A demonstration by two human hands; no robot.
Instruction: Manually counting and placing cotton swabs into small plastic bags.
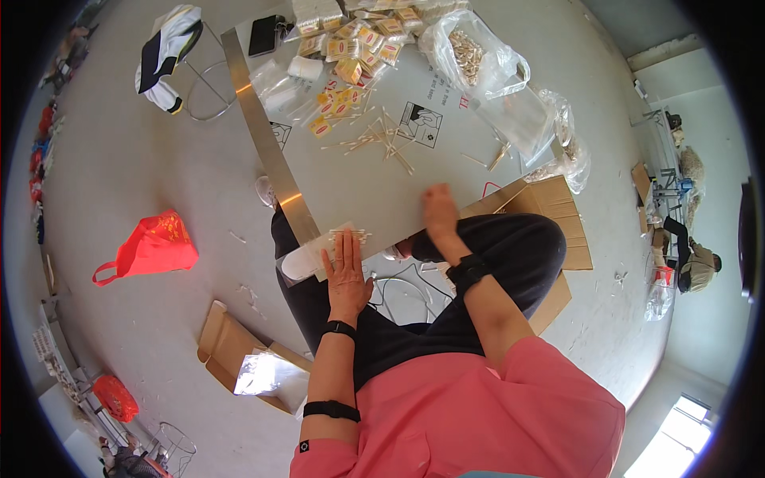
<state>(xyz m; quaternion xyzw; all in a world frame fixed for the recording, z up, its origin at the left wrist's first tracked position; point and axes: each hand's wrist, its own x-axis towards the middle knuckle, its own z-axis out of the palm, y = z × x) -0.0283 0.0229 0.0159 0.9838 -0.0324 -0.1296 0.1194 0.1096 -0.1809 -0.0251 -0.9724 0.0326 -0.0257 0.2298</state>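
My left hand (345, 271) lies flat at the near left corner of the table, fingers stretched out. Under and beside it is a clear plastic bag (304, 260) with white cotton swabs (360, 236) showing by the fingers. My right hand (440, 213) is above the table's near edge; motion smears its fingers, and whether it holds anything is hidden. Farther up the table, loose cotton swabs (388, 142) lie scattered. Beyond them are small yellow-labelled swab packs (339, 102) and a heap of similar packs (370, 38).
A translucent bag of swabs (466, 60) stands at the far right of the grey table (362, 187). A dark phone (265, 36) lies at the far left. On the floor are a red bag (159, 247) and an open cardboard box (227, 342); another carton (562, 215) stands right of my knee.
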